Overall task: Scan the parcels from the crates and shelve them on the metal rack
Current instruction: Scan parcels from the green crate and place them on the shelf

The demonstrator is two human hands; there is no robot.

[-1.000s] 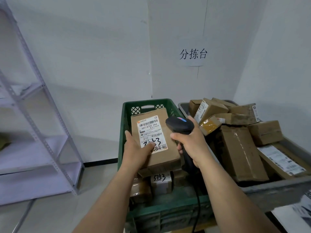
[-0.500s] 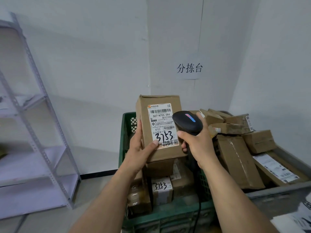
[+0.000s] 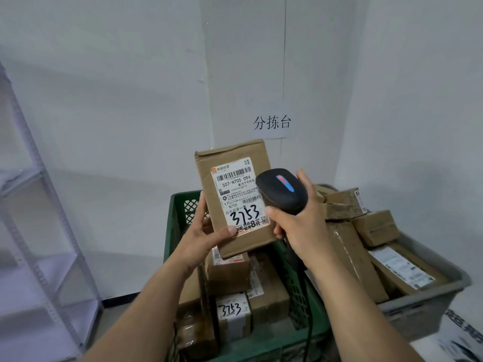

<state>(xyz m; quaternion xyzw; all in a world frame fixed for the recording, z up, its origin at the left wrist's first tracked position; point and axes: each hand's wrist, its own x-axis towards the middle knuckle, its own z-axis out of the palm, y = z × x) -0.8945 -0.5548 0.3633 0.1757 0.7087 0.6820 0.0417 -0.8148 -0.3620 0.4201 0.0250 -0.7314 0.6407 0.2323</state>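
White walls meet in a corner behind the work area. A paper sign (image 3: 271, 122) printed with three Chinese characters hangs at 12 o'clock from the held parcel.

The cardboard parcel (image 3: 257, 239) is raised above the green crate (image 3: 180, 212), near upright and leaning slightly, with its shipping label (image 3: 237, 194) facing the camera. The label carries barcodes, the code "507-N705 094" and a handwritten "3753".

The left hand (image 3: 201, 239) grips the parcel from 8 o'clock: thumb pressed on the label's lower edge, fingers along the left side and behind.

The right hand (image 3: 300, 226), at 3 o'clock from the parcel, is wrapped around a black barcode scanner (image 3: 282, 190). The scanner head overlaps the label's right edge; contact cannot be determined. The scanner cable (image 3: 309, 333) drops toward 6 o'clock.

At 6 o'clock, the green crate holds further cardboard parcels, including a small parcel (image 3: 232, 313) also marked "3753".

At 4 o'clock, just beside the green crate, a grey crate (image 3: 423, 296) is piled with cardboard boxes.

At 9 o'clock, well apart, the metal rack (image 3: 39, 178) stands against the left wall.
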